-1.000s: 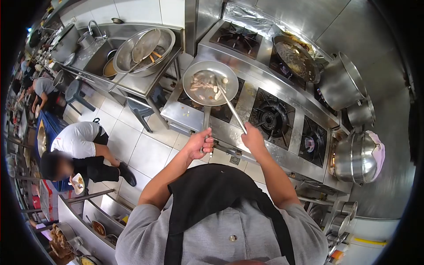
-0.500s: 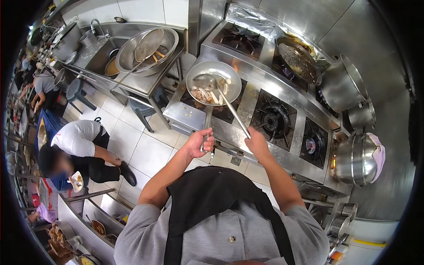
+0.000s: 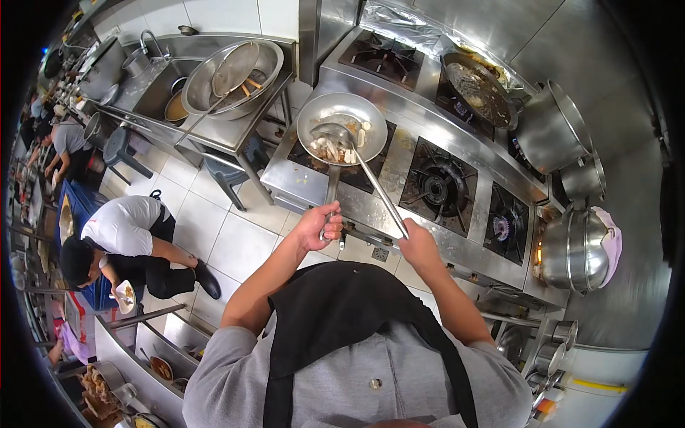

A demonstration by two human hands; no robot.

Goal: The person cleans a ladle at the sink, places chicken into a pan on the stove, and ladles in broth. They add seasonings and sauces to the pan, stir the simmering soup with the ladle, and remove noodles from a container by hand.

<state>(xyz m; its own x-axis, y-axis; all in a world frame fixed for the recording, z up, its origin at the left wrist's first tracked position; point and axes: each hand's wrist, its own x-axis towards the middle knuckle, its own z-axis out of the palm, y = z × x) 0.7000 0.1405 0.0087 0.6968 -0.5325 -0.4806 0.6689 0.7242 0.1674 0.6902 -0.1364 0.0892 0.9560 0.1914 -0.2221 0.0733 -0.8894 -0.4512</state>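
A metal frying pan (image 3: 319,108) sits over the front-left burner of the stove, its handle pointing toward me. My left hand (image 3: 318,226) is wrapped round the end of that handle. Inside the pan lie pale sliced pieces and small brownish bits of food (image 3: 329,150), their kind too small to tell. My right hand (image 3: 419,245) grips the long handle of a metal ladle (image 3: 374,182). The ladle's bowl rests among the food at the pan's left middle, and its shaft crosses the pan's near right rim.
Right of the pan is a bare burner (image 3: 437,184), then a lit one (image 3: 504,227). A dark wok (image 3: 477,89) and a tall pot (image 3: 549,128) stand behind. A large basin (image 3: 203,96) with a strainer is at left. A co-worker (image 3: 128,225) bends low on the left, holding a bowl.
The ladle has shifted slightly, its bowl now turned and lower over the food, which is gathered more closely. My right hand is a little lower. The left hand keeps its hold.
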